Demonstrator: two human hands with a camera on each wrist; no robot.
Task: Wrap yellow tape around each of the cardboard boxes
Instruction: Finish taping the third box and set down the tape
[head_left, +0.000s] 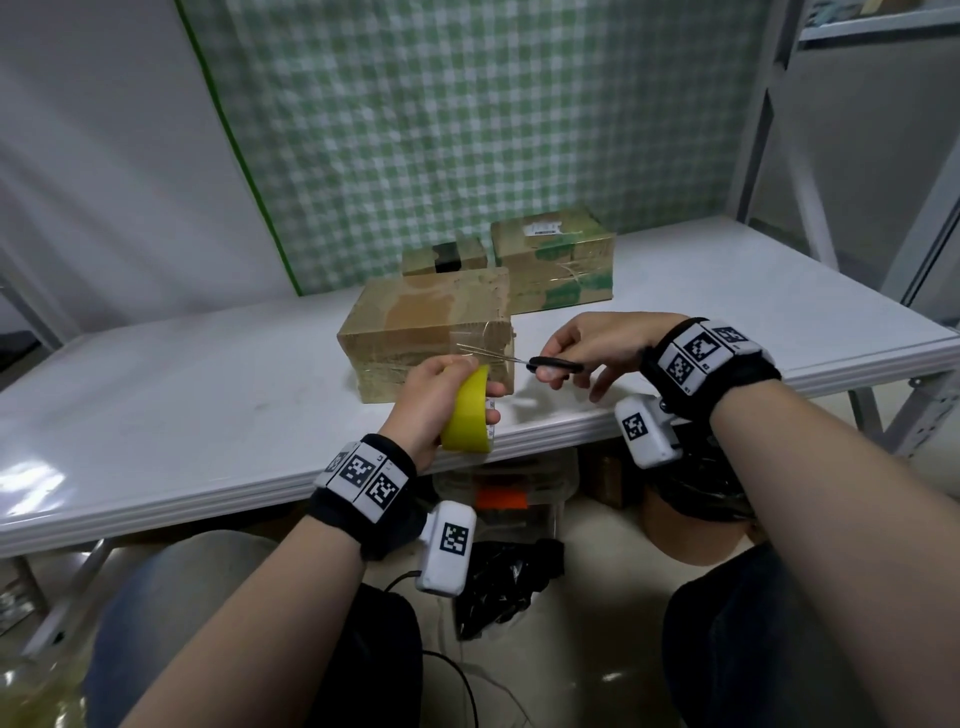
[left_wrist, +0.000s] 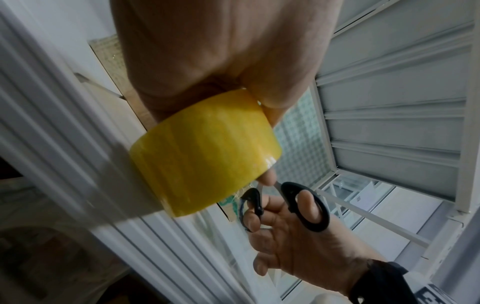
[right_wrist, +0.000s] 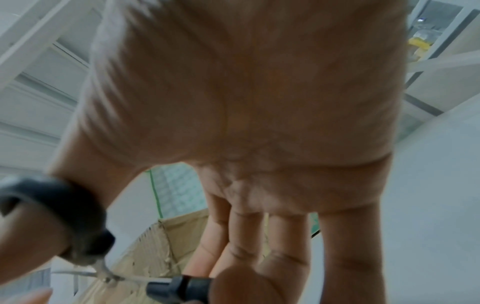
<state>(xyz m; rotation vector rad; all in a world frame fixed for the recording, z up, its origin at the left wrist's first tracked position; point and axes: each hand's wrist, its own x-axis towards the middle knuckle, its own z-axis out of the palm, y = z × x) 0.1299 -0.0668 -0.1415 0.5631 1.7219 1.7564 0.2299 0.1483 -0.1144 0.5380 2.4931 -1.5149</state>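
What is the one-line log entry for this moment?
left hand grips tape roll | right hand holds scissors | blades at nearest box

Head view looks down; wrist views close, sharing the scissors (left_wrist: 285, 205)

The tape roll (head_left: 466, 413) is yellow. Black handles are seen on the scissors (head_left: 555, 365). The boxes (head_left: 431, 332) are brown, one (head_left: 555, 260) with green print. The tabletop (head_left: 208, 395) is white. The backdrop (head_left: 467, 114) is checked green and white.
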